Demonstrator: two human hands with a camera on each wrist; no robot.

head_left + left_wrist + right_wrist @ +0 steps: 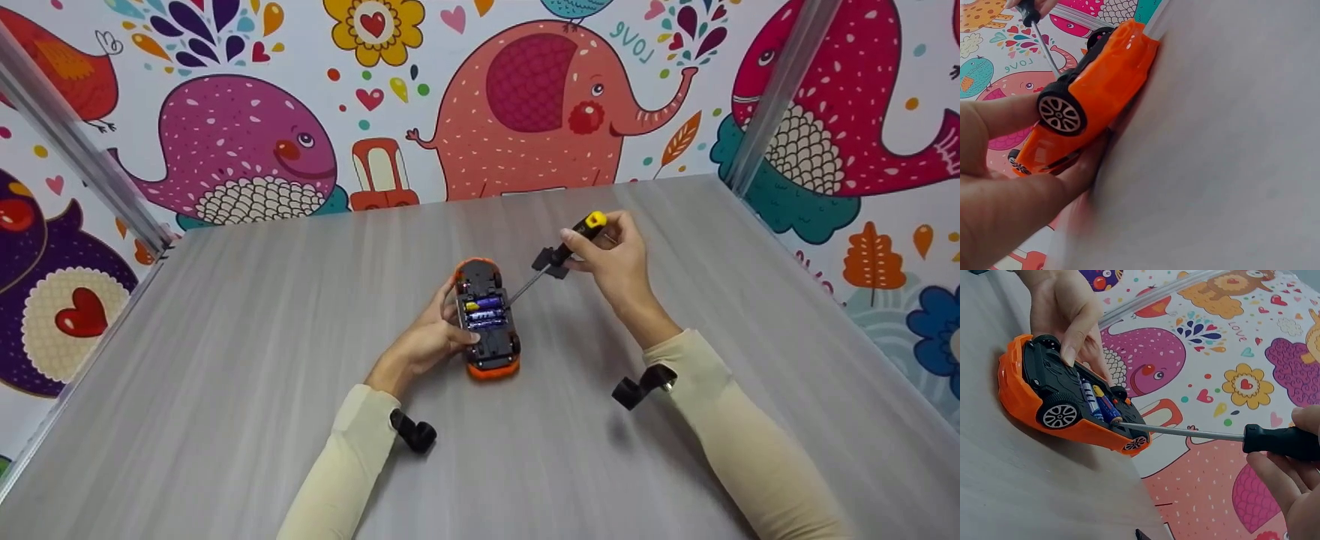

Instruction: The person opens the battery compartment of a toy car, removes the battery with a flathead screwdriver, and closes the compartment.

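My left hand grips the upturned orange plastic toy car on the grey table, battery bay uncovered, cells seated; right hand holds the black-and-yellow-handled screwdriver, tip at a cell, removal seemingly pending

The scene is seen from above and behind by the head view, looking forward and down over the table toward the patterned wall. From the left wrist the toy car is seen very close, along the tabletop from its side, past the left hand. From the right wrist the same car is faced from the opposite side, near, along the screwdriver. Car, screwdriver and wall are shared by all three views
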